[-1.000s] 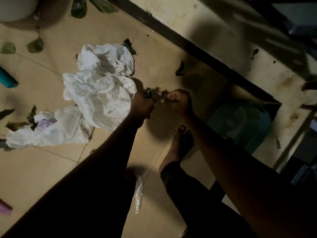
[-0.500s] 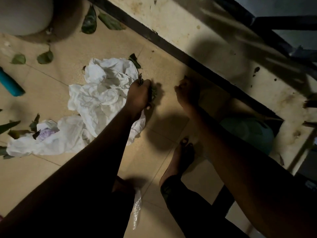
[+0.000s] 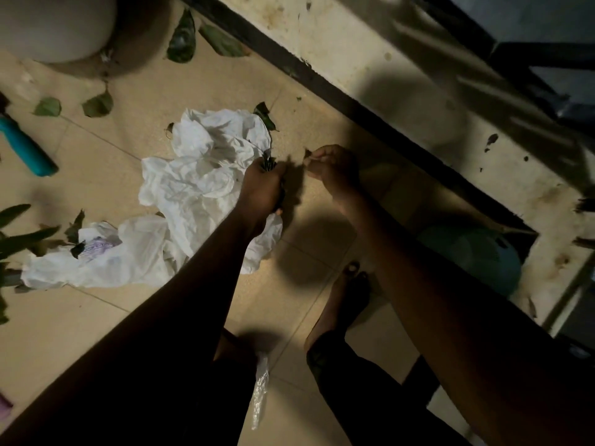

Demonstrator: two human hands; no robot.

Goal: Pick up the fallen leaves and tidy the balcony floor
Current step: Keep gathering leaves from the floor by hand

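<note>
Gathering is the step in hand: our left hand (image 3: 262, 188) grips a dark bunch of leaves (image 3: 269, 162) at the edge of the crumpled white bag (image 3: 193, 181), and our right hand (image 3: 333, 167) pinches a small leaf scrap (image 3: 308, 153) just beside it. Next, we judge, the scrap joins the bunch, then the loose leaves (image 3: 98, 105) near the pot (image 3: 54, 24) need collecting. Whether the bag holds anything, we cannot tell.
</note>
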